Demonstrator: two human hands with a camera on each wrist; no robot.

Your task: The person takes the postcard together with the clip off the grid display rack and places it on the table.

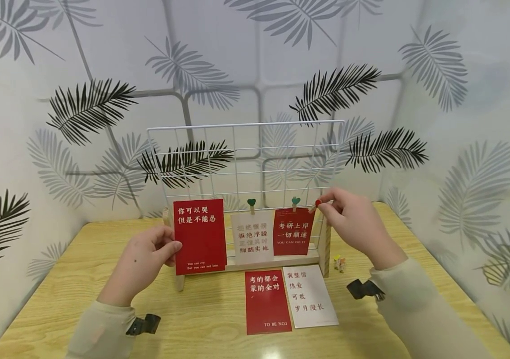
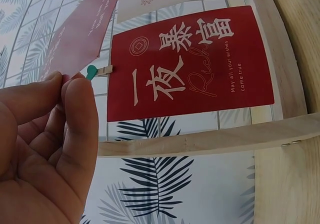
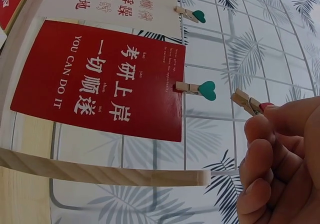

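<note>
My left hand (image 1: 147,259) pinches the edge of a red card (image 1: 199,237) with white lettering, held up before the left part of a white wire grid (image 1: 246,128). In the left wrist view, a second red card (image 2: 190,66) hangs on the grid behind it by a wooden clothespin with a green heart (image 2: 92,72). My right hand (image 1: 356,222) pinches a small wooden clothespin (image 3: 246,101) with a red heart, near the grid's right side. Beside it hang a red card (image 3: 100,79) and a white card (image 1: 252,234), each under a green-heart clothespin.
A red card (image 1: 267,301) and a white card (image 1: 311,296) lie on the wooden table (image 1: 210,319) before the grid. Small colourful pieces (image 1: 339,263) lie right of the wooden stand (image 1: 324,249). Leaf-patterned walls (image 1: 439,199) surround the table.
</note>
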